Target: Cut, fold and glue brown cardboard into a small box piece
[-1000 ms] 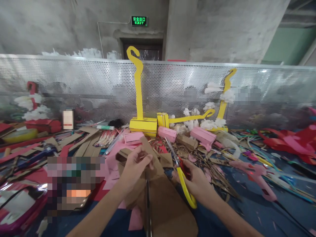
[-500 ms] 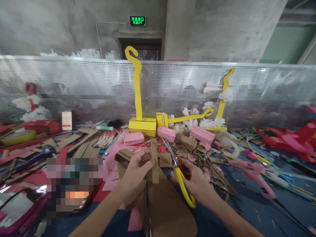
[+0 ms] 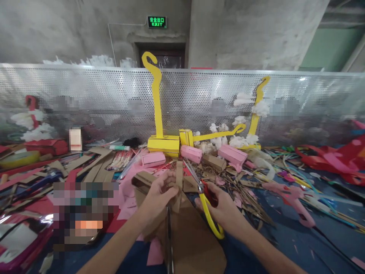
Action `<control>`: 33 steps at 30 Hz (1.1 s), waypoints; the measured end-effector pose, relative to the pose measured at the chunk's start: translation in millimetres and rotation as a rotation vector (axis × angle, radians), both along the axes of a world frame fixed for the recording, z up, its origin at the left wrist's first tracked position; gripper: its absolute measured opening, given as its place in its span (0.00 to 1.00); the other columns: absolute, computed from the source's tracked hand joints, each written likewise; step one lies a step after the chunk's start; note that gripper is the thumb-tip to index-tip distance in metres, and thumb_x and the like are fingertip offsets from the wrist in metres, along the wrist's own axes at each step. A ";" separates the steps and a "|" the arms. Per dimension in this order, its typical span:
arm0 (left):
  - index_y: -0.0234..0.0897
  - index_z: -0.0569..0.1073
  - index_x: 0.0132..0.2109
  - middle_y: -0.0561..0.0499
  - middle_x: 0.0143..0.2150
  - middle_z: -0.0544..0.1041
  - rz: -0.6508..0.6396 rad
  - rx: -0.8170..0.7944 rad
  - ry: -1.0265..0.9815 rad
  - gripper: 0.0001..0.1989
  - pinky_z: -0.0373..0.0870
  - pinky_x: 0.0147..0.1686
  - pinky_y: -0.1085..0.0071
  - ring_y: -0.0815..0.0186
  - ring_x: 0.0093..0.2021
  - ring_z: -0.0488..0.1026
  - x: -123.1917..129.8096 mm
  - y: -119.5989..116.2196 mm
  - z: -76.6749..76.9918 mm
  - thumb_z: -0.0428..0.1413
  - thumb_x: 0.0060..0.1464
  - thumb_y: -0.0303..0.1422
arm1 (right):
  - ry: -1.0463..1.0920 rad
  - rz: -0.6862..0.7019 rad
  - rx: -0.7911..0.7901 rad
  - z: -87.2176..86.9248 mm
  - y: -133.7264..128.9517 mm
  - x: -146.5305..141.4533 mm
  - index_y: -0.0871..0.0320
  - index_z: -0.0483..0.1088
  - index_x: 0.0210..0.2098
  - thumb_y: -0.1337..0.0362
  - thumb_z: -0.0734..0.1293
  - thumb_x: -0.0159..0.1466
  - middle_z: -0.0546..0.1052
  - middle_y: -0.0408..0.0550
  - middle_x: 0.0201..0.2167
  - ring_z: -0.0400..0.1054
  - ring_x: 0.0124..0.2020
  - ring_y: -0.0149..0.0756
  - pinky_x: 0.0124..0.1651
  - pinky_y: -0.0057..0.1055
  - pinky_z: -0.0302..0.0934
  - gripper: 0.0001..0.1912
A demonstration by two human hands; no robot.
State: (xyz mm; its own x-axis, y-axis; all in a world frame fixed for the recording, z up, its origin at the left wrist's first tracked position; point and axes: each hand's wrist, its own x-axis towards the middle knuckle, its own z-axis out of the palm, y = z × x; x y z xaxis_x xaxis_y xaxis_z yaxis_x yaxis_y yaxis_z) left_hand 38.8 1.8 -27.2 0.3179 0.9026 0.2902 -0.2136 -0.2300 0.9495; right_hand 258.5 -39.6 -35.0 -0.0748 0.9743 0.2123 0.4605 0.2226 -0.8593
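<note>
The left hand pinches a cardboard strip, now swung upright. That brings its top nearer the scissors held by the right hand.

Narrow cardboard strip; yellow-and-red scissors just beside.

Lit exit sign; perforated metal panel

1 head view, close above the blue surface, forward and down
</note>
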 end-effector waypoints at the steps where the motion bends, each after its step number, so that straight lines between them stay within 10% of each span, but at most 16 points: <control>1: 0.40 0.71 0.52 0.50 0.44 0.78 -0.015 -0.032 -0.027 0.17 0.73 0.34 0.74 0.67 0.36 0.76 0.8 -1.2 0.9 0.61 0.54 0.28 | -0.018 -0.001 0.008 0.6 -0.8 -0.8 0.57 0.66 0.36 0.59 0.73 0.57 0.69 0.41 0.30 0.63 0.31 0.35 0.33 0.29 0.59 0.14; 8: 0.41 0.74 0.49 0.56 0.34 0.74 -0.041 -0.120 -0.155 0.15 0.69 0.24 0.74 0.72 0.23 0.71 2.6 -7.2 8.6 0.60 0.54 0.29 | -0.028 -0.039 0.042 0.6 -0.8 -1.3 0.58 0.67 0.34 0.58 0.73 0.57 0.68 0.40 0.28 0.62 0.30 0.35 0.32 0.29 0.57 0.14; 19: 0.35 0.80 0.49 0.46 0.38 0.80 -0.126 -0.198 -0.313 0.19 0.72 0.34 0.69 0.64 0.34 0.74 -3.2 -3.6 11.3 0.63 0.48 0.28 | 0.100 -0.036 0.052 -6.0 5.8 5.9 0.58 0.71 0.37 0.50 0.73 0.58 0.72 0.42 0.27 0.67 0.31 0.38 0.34 0.30 0.63 0.18; 28: 0.34 0.71 0.32 0.55 0.24 0.72 0.102 -0.064 -0.146 0.16 0.67 0.26 0.76 0.73 0.23 0.69 -1.4 1.2 0.6 0.64 0.57 0.42 | 0.128 0.011 0.049 -17.3 7.0 4.1 0.58 0.71 0.37 0.48 0.74 0.57 0.73 0.42 0.29 0.66 0.31 0.36 0.34 0.29 0.63 0.21; 33: 0.39 0.68 0.42 0.55 0.30 0.76 0.090 -0.236 -0.200 0.18 0.67 0.18 0.76 0.69 0.24 0.74 1.4 -2.1 5.0 0.62 0.58 0.48 | 0.135 0.062 0.022 -11.6 0.0 -0.2 0.57 0.71 0.37 0.47 0.72 0.59 0.73 0.43 0.31 0.67 0.32 0.36 0.33 0.28 0.63 0.20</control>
State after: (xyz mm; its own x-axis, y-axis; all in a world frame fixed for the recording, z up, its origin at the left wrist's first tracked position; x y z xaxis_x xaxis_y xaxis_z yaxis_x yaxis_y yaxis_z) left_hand 40.1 -0.3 -22.2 0.1914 0.9744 0.1176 -0.3899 -0.0345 0.9202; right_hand 258.3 -39.6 -46.6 -0.1044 0.9637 0.2456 0.3259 0.2665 -0.9071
